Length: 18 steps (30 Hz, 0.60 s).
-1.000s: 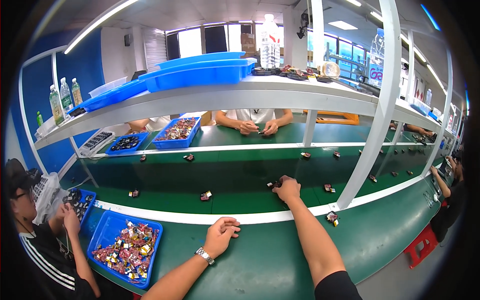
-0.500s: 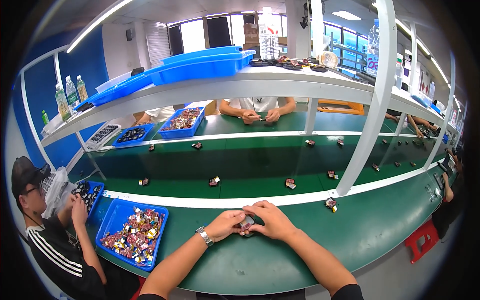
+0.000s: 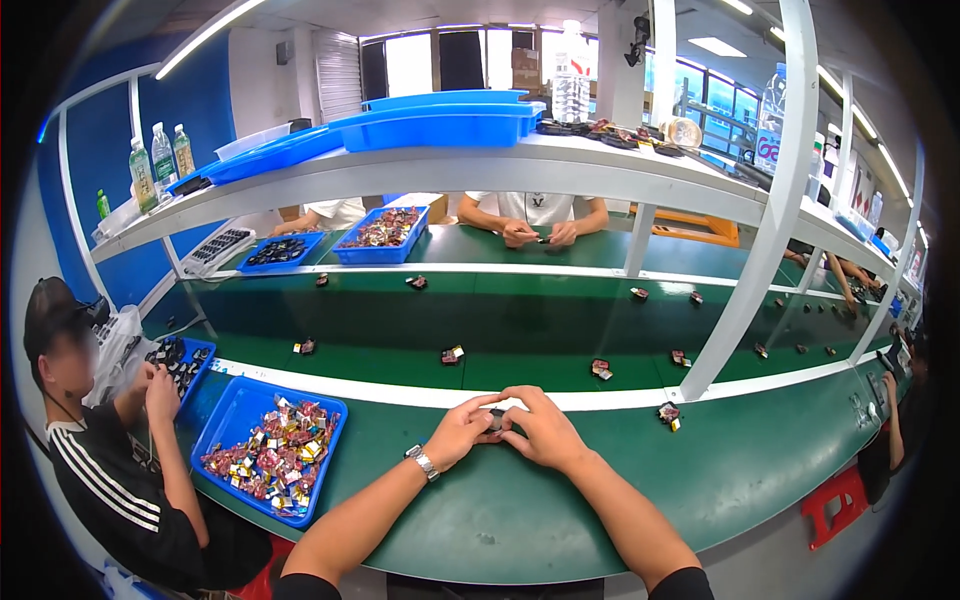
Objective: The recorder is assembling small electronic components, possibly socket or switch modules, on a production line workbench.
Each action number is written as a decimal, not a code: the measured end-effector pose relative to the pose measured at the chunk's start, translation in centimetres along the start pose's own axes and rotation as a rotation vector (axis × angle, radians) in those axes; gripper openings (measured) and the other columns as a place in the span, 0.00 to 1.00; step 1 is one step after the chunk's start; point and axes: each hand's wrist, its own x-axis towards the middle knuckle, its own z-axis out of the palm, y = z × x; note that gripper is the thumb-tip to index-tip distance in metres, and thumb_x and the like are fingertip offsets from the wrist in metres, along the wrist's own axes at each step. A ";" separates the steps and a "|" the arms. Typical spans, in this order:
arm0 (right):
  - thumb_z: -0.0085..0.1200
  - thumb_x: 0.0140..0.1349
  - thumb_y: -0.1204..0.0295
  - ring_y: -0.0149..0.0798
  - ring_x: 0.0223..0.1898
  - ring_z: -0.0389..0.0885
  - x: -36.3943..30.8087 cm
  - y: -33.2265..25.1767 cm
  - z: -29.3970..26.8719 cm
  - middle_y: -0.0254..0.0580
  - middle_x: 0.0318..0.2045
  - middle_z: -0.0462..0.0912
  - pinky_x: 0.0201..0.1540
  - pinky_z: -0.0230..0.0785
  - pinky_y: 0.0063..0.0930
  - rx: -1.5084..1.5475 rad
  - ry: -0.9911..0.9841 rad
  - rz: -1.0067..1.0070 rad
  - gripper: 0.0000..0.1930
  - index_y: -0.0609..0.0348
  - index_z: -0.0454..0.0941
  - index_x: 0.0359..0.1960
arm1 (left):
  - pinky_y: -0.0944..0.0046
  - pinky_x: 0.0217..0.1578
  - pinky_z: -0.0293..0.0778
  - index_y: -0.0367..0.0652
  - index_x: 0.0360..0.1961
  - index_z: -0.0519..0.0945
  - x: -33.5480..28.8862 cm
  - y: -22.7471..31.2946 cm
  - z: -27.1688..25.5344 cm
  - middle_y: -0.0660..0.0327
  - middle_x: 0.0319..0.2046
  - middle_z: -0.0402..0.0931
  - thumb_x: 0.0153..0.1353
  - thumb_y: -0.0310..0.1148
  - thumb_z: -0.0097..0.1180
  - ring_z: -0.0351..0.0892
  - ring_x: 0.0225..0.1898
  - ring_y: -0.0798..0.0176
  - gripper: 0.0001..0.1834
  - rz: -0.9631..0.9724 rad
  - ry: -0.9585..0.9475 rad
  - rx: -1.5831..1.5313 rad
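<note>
Your left hand (image 3: 463,430) and right hand (image 3: 540,430), right of the blue tray (image 3: 238,402), both grips closed around one small dark part (image 3: 496,419), reddish pieces (image 3: 278,450) heaped inside that tray

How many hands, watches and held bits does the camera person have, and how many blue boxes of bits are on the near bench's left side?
Bare left hand and bare right hand: 2
Silver metal wristwatch: 1
Small dark held part: 1
Blue plastic tray of reddish parts, blue plastic tray of black parts: 2
Total: 6
</note>
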 end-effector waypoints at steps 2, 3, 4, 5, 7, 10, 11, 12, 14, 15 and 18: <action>0.65 0.51 0.76 0.51 0.57 0.72 -0.1 0.4 0.2 0.44 0.54 0.73 0.58 0.68 0.43 0.001 0.019 0.005 0.11 0.53 0.78 0.35 | 0.57 0.55 0.78 0.41 0.67 0.65 0.5 0.1 0.0 0.56 0.49 0.77 0.74 0.30 0.43 0.79 0.51 0.62 0.22 0.013 0.017 0.098; 0.65 0.51 0.75 0.50 0.58 0.71 -0.3 0.4 0.4 0.44 0.54 0.73 0.58 0.68 0.42 0.006 0.033 0.001 0.09 0.55 0.78 0.34 | 0.57 0.55 0.78 0.41 0.67 0.65 0.7 0.0 0.1 0.56 0.49 0.77 0.74 0.30 0.43 0.79 0.51 0.62 0.22 0.015 0.011 0.101; 0.64 0.51 0.75 0.49 0.58 0.71 -0.2 0.4 0.7 0.44 0.54 0.73 0.58 0.68 0.42 0.011 0.048 -0.003 0.08 0.56 0.79 0.33 | 0.57 0.55 0.78 0.40 0.65 0.66 0.8 0.0 0.1 0.56 0.49 0.77 0.73 0.29 0.43 0.78 0.51 0.62 0.20 0.023 0.032 0.115; 0.64 0.51 0.75 0.49 0.58 0.71 -0.1 0.3 0.8 0.44 0.54 0.73 0.58 0.68 0.42 0.005 0.055 -0.003 0.08 0.56 0.79 0.33 | 0.58 0.55 0.78 0.40 0.63 0.67 1.0 0.0 0.0 0.57 0.49 0.77 0.73 0.29 0.43 0.78 0.51 0.62 0.19 0.033 0.054 0.128; 0.64 0.52 0.74 0.48 0.58 0.71 0.1 0.3 1.1 0.43 0.55 0.74 0.58 0.67 0.42 -0.017 0.066 0.000 0.09 0.55 0.80 0.35 | 0.58 0.55 0.78 0.39 0.62 0.68 1.2 -0.1 -0.3 0.57 0.49 0.76 0.73 0.29 0.43 0.78 0.51 0.63 0.18 0.033 0.057 0.136; 0.64 0.52 0.73 0.48 0.59 0.71 0.7 1.5 1.5 0.43 0.55 0.74 0.59 0.67 0.42 -0.057 0.070 -0.024 0.10 0.54 0.82 0.37 | 0.60 0.53 0.79 0.39 0.59 0.70 1.9 0.1 -0.6 0.59 0.49 0.76 0.72 0.28 0.44 0.78 0.50 0.65 0.16 0.052 0.043 0.155; 0.65 0.53 0.71 0.48 0.60 0.70 0.9 2.0 1.5 0.43 0.55 0.74 0.60 0.66 0.42 0.004 0.050 0.012 0.08 0.54 0.84 0.35 | 0.60 0.53 0.79 0.39 0.59 0.70 2.2 0.2 -0.5 0.59 0.48 0.76 0.72 0.28 0.44 0.78 0.50 0.65 0.16 0.054 0.032 0.142; 0.65 0.53 0.71 0.48 0.60 0.70 1.0 2.2 1.5 0.43 0.55 0.74 0.60 0.66 0.42 0.003 0.048 0.011 0.08 0.54 0.84 0.35 | 0.60 0.53 0.79 0.39 0.58 0.71 2.4 0.2 -0.5 0.59 0.48 0.76 0.72 0.28 0.44 0.78 0.50 0.66 0.16 0.057 0.021 0.128; 0.65 0.53 0.70 0.48 0.60 0.69 1.6 2.4 1.8 0.43 0.55 0.75 0.60 0.66 0.41 0.043 0.051 0.078 0.06 0.54 0.84 0.33 | 0.60 0.52 0.79 0.40 0.58 0.71 3.3 0.4 -1.5 0.59 0.49 0.76 0.72 0.28 0.44 0.78 0.50 0.66 0.16 0.078 0.015 0.165; 0.64 0.54 0.70 0.48 0.61 0.69 1.3 2.4 2.3 0.42 0.55 0.75 0.61 0.65 0.40 0.082 0.050 0.143 0.06 0.54 0.84 0.33 | 0.57 0.54 0.78 0.41 0.57 0.71 3.2 -0.1 -1.7 0.59 0.49 0.76 0.71 0.27 0.44 0.79 0.50 0.64 0.15 0.070 0.021 0.071; 0.63 0.55 0.70 0.48 0.60 0.69 0.9 2.8 2.3 0.42 0.55 0.76 0.62 0.65 0.39 0.134 0.086 0.184 0.05 0.54 0.84 0.33 | 0.54 0.56 0.77 0.42 0.56 0.71 3.0 0.0 -1.6 0.58 0.49 0.76 0.70 0.26 0.45 0.79 0.51 0.61 0.14 0.029 -0.055 -0.078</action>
